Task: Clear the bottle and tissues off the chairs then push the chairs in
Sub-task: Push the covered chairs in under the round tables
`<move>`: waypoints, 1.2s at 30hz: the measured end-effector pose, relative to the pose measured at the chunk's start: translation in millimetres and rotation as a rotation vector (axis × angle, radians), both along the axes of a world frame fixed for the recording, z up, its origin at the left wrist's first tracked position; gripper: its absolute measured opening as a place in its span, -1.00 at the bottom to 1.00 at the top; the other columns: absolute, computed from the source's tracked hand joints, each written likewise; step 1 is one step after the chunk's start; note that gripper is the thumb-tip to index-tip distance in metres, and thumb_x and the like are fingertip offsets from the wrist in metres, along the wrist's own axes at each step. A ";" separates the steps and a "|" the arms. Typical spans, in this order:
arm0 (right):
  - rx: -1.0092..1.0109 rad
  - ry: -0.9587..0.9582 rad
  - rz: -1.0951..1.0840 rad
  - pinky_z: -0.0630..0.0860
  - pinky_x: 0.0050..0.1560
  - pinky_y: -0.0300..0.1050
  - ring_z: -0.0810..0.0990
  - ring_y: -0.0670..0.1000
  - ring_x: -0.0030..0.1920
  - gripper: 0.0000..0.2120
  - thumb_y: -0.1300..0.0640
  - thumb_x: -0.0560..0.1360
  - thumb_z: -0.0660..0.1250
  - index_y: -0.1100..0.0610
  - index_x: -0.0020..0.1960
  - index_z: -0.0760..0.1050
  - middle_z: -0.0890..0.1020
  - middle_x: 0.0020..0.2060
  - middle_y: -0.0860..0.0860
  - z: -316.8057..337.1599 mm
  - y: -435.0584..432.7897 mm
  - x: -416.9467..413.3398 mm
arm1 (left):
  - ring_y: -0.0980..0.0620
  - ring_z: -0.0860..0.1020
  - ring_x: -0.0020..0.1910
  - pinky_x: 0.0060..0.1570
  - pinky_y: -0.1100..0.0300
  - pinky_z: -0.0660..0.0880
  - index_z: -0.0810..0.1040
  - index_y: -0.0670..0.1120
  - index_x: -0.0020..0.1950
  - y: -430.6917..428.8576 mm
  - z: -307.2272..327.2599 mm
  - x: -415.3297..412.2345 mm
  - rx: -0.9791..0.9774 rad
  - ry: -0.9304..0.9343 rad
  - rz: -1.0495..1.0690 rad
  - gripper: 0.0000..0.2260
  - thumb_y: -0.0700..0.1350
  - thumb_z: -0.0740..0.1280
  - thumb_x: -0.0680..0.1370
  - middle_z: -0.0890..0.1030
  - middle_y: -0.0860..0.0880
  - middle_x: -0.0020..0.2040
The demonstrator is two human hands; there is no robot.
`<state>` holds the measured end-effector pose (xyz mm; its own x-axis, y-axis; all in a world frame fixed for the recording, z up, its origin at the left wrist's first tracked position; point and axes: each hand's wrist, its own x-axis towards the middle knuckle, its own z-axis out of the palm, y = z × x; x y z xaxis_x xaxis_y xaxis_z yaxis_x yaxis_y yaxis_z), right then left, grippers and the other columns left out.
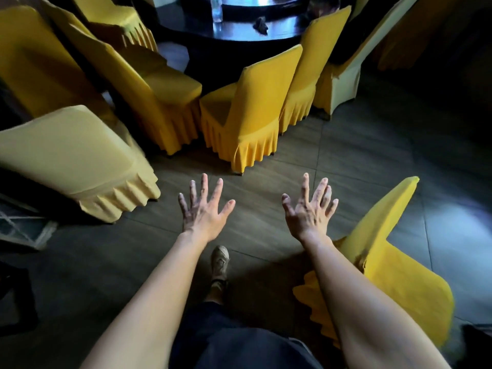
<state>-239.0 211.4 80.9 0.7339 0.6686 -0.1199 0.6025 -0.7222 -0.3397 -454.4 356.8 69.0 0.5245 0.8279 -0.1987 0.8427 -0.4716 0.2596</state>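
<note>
The left hand (203, 209) and the right hand (310, 209) are held out over the tiled floor (346, 155), fingers spread wide, nothing grasped. The bottle (216, 8) is seen upright on the dark round counter (239, 33) at the far side. Yellow-covered chairs (247, 113) are ranged around it, one (394, 262) standing apart at the near right.

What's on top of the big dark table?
On the dark table stand a clear bottle and a small crumpled dark thing. Yellow chairs hide its near edge.
</note>
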 end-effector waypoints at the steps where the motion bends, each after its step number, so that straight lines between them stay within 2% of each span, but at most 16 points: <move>1: 0.001 -0.009 -0.020 -0.19 0.59 0.31 -0.15 0.27 0.65 -0.25 -0.30 0.64 0.05 -0.08 0.67 -0.22 -0.17 0.66 0.27 -2.4 12.0 9.4 | -0.15 -0.28 0.62 0.48 -0.29 -0.32 -0.19 0.24 0.63 19.3 -1.7 12.3 0.000 -0.007 -0.012 -0.34 0.44 -0.15 0.57 -0.30 -0.01 0.65; 10: -0.034 -0.015 -0.275 -0.18 0.59 0.34 -0.13 0.28 0.65 -0.24 -0.35 0.62 0.01 -0.11 0.67 -0.22 -0.16 0.65 0.27 -16.0 105.9 79.2 | -0.18 -0.30 0.61 0.48 -0.32 -0.32 -0.22 0.22 0.63 173.2 0.3 100.7 0.008 0.038 -0.236 -0.33 0.42 -0.18 0.57 -0.35 -0.03 0.63; 15: -0.030 -0.051 -0.420 -0.16 0.57 0.36 -0.08 0.29 0.64 -0.24 -0.35 0.61 0.04 -0.11 0.67 -0.18 -0.11 0.65 0.28 -21.1 124.8 100.4 | -0.16 -0.31 0.61 0.51 -0.32 -0.29 -0.18 0.22 0.64 217.7 1.2 173.1 -0.001 0.059 -0.394 -0.35 0.40 -0.11 0.60 -0.30 -0.01 0.65; 18: -0.081 -0.059 -0.475 -0.18 0.56 0.38 -0.11 0.29 0.65 -0.24 -0.36 0.61 0.02 -0.12 0.67 -0.20 -0.14 0.65 0.28 -25.9 118.6 118.5 | -0.15 -0.29 0.62 0.51 -0.29 -0.28 -0.19 0.24 0.63 215.3 -0.9 222.1 -0.005 0.054 -0.496 -0.34 0.41 -0.11 0.58 -0.31 0.01 0.65; 21: -0.103 -0.070 -0.624 -0.18 0.56 0.39 -0.07 0.30 0.64 -0.23 -0.36 0.59 0.04 -0.11 0.68 -0.15 -0.12 0.65 0.28 -28.2 107.5 143.0 | -0.14 -0.30 0.62 0.52 -0.28 -0.28 -0.22 0.26 0.62 207.1 -3.7 277.2 -0.012 0.068 -0.629 -0.34 0.43 -0.15 0.56 -0.34 0.04 0.64; 25: -0.135 -0.113 -0.748 -0.31 0.54 0.33 -0.09 0.26 0.65 -0.23 -0.37 0.60 0.03 -0.11 0.68 -0.15 -0.18 0.66 0.25 -28.0 83.8 178.1 | -0.14 -0.32 0.61 0.52 -0.29 -0.28 -0.27 0.26 0.61 186.4 -5.6 354.2 -0.022 0.061 -0.782 -0.30 0.47 -0.26 0.51 -0.36 0.04 0.63; 28: -0.130 -0.112 -0.868 -0.33 0.54 0.32 -0.11 0.25 0.66 -0.23 -0.36 0.60 0.07 -0.12 0.68 -0.12 -0.18 0.66 0.23 -26.8 62.4 206.9 | -0.13 -0.34 0.60 0.52 -0.29 -0.30 -0.30 0.26 0.60 162.6 -0.6 409.1 -0.022 0.026 -0.915 -0.28 0.48 -0.31 0.48 -0.39 0.04 0.62; 32: -0.150 -0.045 -1.055 -0.30 0.54 0.37 -0.12 0.27 0.66 -0.24 -0.34 0.62 0.08 -0.09 0.69 -0.11 -0.18 0.66 0.24 -27.8 35.3 230.9 | -0.11 -0.36 0.59 0.51 -0.25 -0.36 -0.30 0.28 0.59 127.6 10.2 468.1 -0.019 0.006 -1.120 -0.32 0.47 -0.24 0.53 -0.45 0.06 0.59; 36: -0.137 -0.005 -1.223 -0.34 0.52 0.38 -0.13 0.27 0.66 -0.24 -0.36 0.61 0.06 -0.11 0.68 -0.11 -0.21 0.66 0.24 -30.3 9.3 235.2 | -0.11 -0.35 0.60 0.52 -0.28 -0.32 -0.25 0.25 0.62 80.5 12.4 517.9 -0.005 0.018 -1.318 -0.34 0.42 -0.15 0.58 -0.46 0.07 0.57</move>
